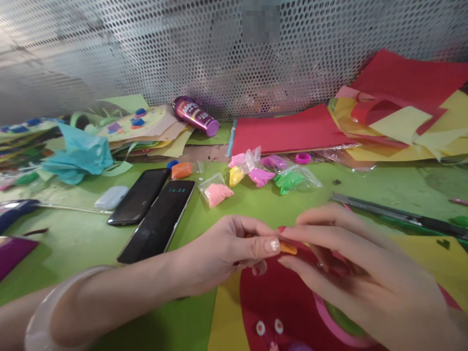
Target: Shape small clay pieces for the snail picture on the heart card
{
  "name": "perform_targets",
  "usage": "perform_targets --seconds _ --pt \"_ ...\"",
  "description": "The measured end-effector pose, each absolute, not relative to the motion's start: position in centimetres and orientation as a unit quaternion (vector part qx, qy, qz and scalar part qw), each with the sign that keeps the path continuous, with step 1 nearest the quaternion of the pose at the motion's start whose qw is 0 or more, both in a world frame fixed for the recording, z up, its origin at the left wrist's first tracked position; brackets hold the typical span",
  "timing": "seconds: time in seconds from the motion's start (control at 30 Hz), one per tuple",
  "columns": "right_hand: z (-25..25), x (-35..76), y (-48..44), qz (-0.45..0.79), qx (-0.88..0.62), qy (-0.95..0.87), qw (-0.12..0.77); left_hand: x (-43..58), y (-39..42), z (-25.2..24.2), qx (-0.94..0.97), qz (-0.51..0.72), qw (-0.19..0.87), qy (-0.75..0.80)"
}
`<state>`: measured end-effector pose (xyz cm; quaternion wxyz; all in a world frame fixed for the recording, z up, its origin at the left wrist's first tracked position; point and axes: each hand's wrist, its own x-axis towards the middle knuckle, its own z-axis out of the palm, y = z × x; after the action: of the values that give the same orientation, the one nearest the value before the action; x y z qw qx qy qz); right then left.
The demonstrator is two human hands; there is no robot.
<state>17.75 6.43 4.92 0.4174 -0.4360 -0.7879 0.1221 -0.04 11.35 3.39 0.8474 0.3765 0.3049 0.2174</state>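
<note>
Between thumb and fingers, my left hand point(239, 246) pinches a small orange piece point(288, 247), which sticks out to the right. My right hand point(351, 263) is at the free end of that piece, thumb below and a fingertip above; whether it touches is unclear. Under both hands lies a red sheet point(281, 297) on yellow paper point(227, 312). Two white eye shapes with orange centres point(269, 327) sit on the red sheet near the bottom edge. A pink ring shape point(331, 321) is partly covered by my right hand.
Two phones point(159, 222) lie left of my hands, beside a white case point(111, 197). Small bags of coloured clay point(215, 192) are ahead. A cutter point(395, 212) lies at right, red sheets point(288, 131) and a purple tumbler point(195, 115) at the back.
</note>
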Motion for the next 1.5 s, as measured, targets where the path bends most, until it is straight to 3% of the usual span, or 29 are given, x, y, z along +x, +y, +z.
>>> perform_targets --seconds 1.5 --pt "4.35 17.91 6.71 0.112 -0.432 -0.793 0.415 -0.33 11.29 3.03 0.404 0.226 0.828 0.315"
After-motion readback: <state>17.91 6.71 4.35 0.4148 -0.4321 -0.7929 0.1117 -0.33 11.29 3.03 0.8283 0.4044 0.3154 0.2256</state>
